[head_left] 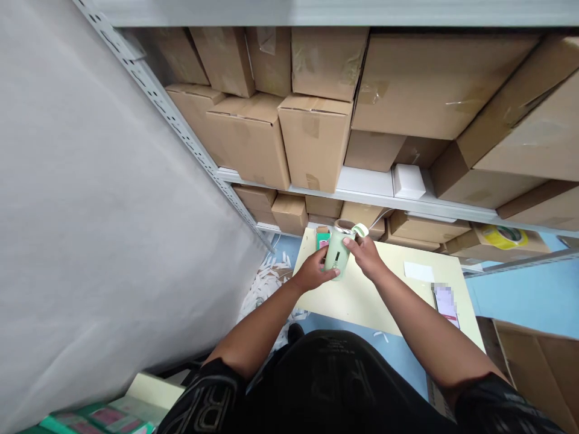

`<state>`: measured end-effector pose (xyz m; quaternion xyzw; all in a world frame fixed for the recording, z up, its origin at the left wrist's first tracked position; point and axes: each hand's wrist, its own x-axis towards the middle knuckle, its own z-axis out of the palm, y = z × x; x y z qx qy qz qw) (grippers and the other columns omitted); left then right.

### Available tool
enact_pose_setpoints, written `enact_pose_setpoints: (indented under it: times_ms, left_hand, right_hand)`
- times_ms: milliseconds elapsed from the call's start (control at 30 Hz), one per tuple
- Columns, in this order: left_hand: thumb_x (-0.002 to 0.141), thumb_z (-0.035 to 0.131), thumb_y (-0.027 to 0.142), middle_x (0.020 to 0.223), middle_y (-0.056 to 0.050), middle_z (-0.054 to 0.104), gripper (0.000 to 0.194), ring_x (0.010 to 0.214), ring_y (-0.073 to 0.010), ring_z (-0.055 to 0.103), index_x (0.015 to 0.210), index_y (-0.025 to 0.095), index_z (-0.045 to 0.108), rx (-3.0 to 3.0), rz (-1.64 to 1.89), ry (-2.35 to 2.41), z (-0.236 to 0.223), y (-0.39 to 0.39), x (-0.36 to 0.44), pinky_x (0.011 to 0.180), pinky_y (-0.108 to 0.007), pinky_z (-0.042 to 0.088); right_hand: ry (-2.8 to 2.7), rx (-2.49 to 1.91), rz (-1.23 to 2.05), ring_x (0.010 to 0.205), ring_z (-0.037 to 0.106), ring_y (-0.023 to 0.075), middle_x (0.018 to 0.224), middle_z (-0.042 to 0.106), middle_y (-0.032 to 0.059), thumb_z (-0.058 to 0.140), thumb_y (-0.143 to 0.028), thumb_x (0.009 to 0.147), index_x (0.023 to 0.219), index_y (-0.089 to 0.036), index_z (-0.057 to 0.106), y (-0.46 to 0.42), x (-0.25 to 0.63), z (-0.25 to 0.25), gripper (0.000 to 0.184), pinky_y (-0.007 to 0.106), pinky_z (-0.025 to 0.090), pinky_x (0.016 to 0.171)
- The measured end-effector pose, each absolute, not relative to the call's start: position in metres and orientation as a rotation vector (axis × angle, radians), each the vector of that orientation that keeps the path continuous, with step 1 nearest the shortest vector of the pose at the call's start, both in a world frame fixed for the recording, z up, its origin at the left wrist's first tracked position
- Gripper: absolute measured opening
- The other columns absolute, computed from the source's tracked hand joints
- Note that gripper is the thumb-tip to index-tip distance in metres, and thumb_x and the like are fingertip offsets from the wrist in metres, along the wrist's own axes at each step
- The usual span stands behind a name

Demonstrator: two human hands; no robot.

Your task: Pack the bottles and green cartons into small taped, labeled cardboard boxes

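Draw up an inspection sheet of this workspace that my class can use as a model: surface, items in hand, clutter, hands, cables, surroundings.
Surface: pale yellow table below the shelving.
Items in hand: green bottle, metal rim upward; green-and-white loop at its top.
Clutter: green-and-pink box, white sheet and phone on the table; white scraps on the floor.
Hands: left hand grips the bottle's side; right hand has its thumb near the rim, other fingers partly hidden.
Cables: thin white cord-like line near the lower boxes.
Surroundings: shelving with cardboard boxes; grey sheeting at picture left.
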<state>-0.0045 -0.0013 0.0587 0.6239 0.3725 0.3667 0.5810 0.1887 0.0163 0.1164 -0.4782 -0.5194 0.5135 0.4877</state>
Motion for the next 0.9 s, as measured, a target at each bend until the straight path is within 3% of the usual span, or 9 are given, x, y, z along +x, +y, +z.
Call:
enact_pose_setpoints:
  times_ms: [133, 267, 433, 533, 700, 800, 900]
  left_hand:
    - [0.078, 0.079, 0.056, 0.118, -0.013, 0.072, 0.071, 0.109, -0.0312, 0.066, 0.132, 0.014, 0.062, 1.192, 0.814, 0.671, 0.057, -0.013, -0.003, 0.094, -0.042, 0.052]
    - [0.083, 0.071, 0.066, 0.12, -0.015, 0.07, 0.072, 0.115, -0.0323, 0.064, 0.134, 0.016, 0.059, 1.039, 0.864, 0.604, 0.058, -0.027, 0.007, 0.096, -0.044, 0.051]
    - [0.074, 0.088, 0.055, 0.126, -0.01, 0.064, 0.073, 0.115, -0.0257, 0.061, 0.129, 0.022, 0.055, 1.022, 1.123, 0.862, 0.066, -0.045, 0.02, 0.095, -0.037, 0.051]
    - [0.076, 0.086, 0.053, 0.123, -0.01, 0.066, 0.063, 0.112, -0.0252, 0.063, 0.123, 0.021, 0.058, 0.963, 1.097, 0.845, 0.073, -0.052, 0.019, 0.091, -0.035, 0.052]
    - [0.087, 0.074, 0.06, 0.118, -0.015, 0.07, 0.063, 0.104, -0.0306, 0.071, 0.132, 0.019, 0.058, 0.761, 0.879, 0.673, 0.08, -0.062, 0.019, 0.078, -0.037, 0.056]
    - [0.088, 0.072, 0.064, 0.124, -0.017, 0.068, 0.067, 0.106, -0.03, 0.07, 0.136, 0.019, 0.057, 0.778, 0.825, 0.673, 0.082, -0.067, 0.026, 0.08, -0.039, 0.058]
    - [0.073, 0.091, 0.051, 0.129, -0.012, 0.066, 0.08, 0.11, -0.0261, 0.066, 0.139, 0.023, 0.053, 0.906, 0.923, 0.778, 0.085, -0.073, 0.036, 0.086, -0.037, 0.057]
  right_hand:
    - [-1.203, -1.056, 1.446, 0.102, 0.069, 0.0295, 0.109, 0.076, 0.0057, 0.066, -0.057, 0.084, 0.12, -0.023, 0.066, 0.006, 0.191, 0.116, 0.049, 0.043, 0.055, 0.09]
    - [-1.122, -1.058, 1.428, 0.102, 0.069, 0.0286, 0.113, 0.075, 0.0076, 0.073, -0.051, 0.078, 0.124, -0.025, 0.062, -0.002, 0.189, 0.117, 0.054, 0.041, 0.056, 0.086]
    - [-1.057, -1.064, 1.273, 0.104, 0.067, 0.0271, 0.113, 0.073, 0.0073, 0.088, -0.048, 0.068, 0.12, -0.027, 0.06, -0.011, 0.185, 0.12, 0.063, 0.04, 0.056, 0.089]
    - [-1.039, -1.025, 1.346, 0.103, 0.067, 0.0293, 0.11, 0.074, 0.0073, 0.081, -0.054, 0.075, 0.116, -0.026, 0.063, -0.021, 0.187, 0.121, 0.053, 0.041, 0.057, 0.083]
    - [-1.047, -0.998, 1.513, 0.092, 0.068, 0.0314, 0.103, 0.074, 0.008, 0.062, -0.06, 0.083, 0.115, -0.024, 0.062, -0.033, 0.2, 0.12, 0.049, 0.039, 0.055, 0.063]
    - [-1.02, -1.019, 1.472, 0.092, 0.069, 0.0286, 0.107, 0.074, 0.0073, 0.071, -0.055, 0.078, 0.116, -0.024, 0.06, -0.032, 0.204, 0.12, 0.05, 0.038, 0.057, 0.072]
    - [-0.972, -1.038, 1.35, 0.097, 0.068, 0.0274, 0.109, 0.073, 0.0066, 0.083, -0.051, 0.071, 0.115, -0.026, 0.056, -0.03, 0.205, 0.121, 0.057, 0.038, 0.057, 0.081]
